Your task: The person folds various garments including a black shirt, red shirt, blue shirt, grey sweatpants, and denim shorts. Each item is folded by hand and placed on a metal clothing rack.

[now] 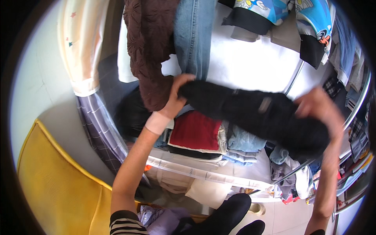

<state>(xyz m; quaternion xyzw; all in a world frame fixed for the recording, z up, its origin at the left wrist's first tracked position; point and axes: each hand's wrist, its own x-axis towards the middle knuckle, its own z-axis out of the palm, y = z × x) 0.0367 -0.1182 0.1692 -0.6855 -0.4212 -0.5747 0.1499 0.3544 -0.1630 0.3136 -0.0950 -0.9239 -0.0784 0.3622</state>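
A black garment (249,108), gathered into a long bundle, stretches between my two hands above a shelf of folded clothes. My left hand (177,91) grips its left end, beside a hanging brown textured garment (149,44) and a blue denim garment (192,38). At the other end, my right hand (317,108) is blurred and holds the bundle's right side. Below the bundle lie a folded dark red garment (195,130) and a stack of folded light-blue denim (246,141). The black garment partly covers both stacks.
Printed blue clothes (264,11) hang at the top. Metal rack poles (359,101) stand at right among more clothes. A yellow padded headboard (58,182) is at left, near a tied curtain (85,85). A white shelf edge (211,176) runs before my knees; a lilac cloth (164,221) lies beside me.
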